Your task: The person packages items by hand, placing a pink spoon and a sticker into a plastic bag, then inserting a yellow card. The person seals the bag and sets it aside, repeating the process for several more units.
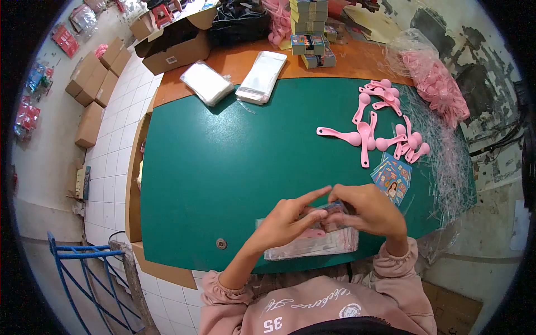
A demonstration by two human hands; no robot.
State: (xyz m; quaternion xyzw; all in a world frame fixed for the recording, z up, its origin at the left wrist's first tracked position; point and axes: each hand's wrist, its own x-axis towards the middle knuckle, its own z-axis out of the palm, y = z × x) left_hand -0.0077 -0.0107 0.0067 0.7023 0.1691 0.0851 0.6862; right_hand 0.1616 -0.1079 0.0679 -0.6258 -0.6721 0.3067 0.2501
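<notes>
Clear packet (335, 211) was just above the stack of filled sleeves (304, 250), at the near edge of the green tabletop (223, 167); contents too blurred to name. Right hand (369, 209) was curled, its fingers closed about the packet. Left hand (287, 221) was half open, forefinger and thumb spread and reaching the packet; could not tell whether it gripped. Both hands hid part of the stack, where pink showed through the clear plastic.

Other places noted from that stack. Beyond it to the right: a fan of blue printed cards (392, 181), overlapping, close to the right hand. Farther beyond: pink spoons (364, 139), loose, several crossing one another. Far right: a tangle of clear plastic strips (446, 178) along the table edge, and past it a clear bag (434, 84) full of pink pieces.

Well beyond the stack, on the orange surface (357, 58): banded card bundles (312, 44), piled up. Left of these, two piles of clear sleeves (262, 78), side by side. Farther left, a cardboard carton (178, 56), flaps open, interior dark; black plastic bag (240, 22) beside it.
</notes>
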